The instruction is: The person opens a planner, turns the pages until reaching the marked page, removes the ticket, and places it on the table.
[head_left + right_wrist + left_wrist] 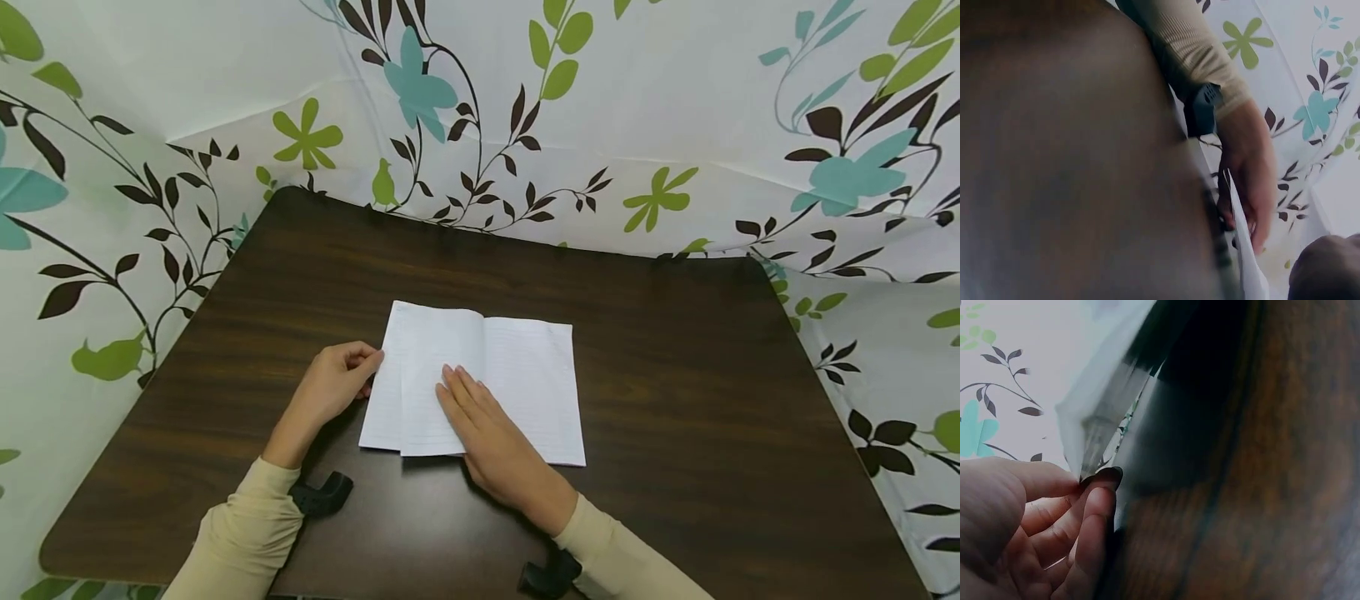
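An open notebook (528, 383) with white lined pages lies near the middle of the table in the head view. At its left edge, my left hand (333, 382) pinches the paper between thumb and fingers. The left wrist view shows this hand (1066, 519) close up, the thumb pressed against the fingertips on the notebook edge. My right hand (495, 437) lies across the lower middle of the notebook, its fingers straight and together on the left page near the fold. In the right wrist view, part of that hand (1329, 269) shows at the lower right corner.
The dark wood-grain table (675, 400) extends on all sides of the notebook. A white cloth (675, 100) with leaf and flower prints hangs behind and beside it. Each wrist carries a black strap mount (322, 493) close to the tabletop.
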`<state>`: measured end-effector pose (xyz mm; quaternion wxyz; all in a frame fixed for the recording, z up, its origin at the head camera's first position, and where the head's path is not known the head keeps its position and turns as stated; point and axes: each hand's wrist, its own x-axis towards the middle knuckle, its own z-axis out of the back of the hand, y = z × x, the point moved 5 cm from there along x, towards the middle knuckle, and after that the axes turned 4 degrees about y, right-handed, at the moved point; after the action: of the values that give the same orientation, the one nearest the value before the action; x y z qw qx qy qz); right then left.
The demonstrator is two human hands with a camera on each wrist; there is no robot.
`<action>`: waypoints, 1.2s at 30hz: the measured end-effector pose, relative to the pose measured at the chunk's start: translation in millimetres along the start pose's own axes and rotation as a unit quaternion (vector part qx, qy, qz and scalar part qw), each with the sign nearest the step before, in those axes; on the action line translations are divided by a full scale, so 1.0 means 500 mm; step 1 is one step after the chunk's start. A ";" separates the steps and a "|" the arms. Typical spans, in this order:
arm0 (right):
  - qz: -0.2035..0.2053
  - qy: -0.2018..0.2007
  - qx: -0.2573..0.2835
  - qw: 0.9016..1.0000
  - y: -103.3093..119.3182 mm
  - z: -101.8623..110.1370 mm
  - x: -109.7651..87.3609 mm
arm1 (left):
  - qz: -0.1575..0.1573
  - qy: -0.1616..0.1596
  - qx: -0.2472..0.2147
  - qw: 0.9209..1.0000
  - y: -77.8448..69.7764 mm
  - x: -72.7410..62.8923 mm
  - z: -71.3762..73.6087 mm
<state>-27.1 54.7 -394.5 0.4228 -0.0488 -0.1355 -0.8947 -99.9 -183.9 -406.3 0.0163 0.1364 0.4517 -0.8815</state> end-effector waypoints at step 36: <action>-0.028 0.018 0.126 0.991 0.006 -0.038 0.033 | -0.004 -0.017 0.057 0.998 -0.004 0.002 -0.006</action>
<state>-34.8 35.1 -408.8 0.4029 0.0247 -0.2408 -0.8827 -100.5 -180.2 -406.9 0.0128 0.1205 0.4009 -0.9081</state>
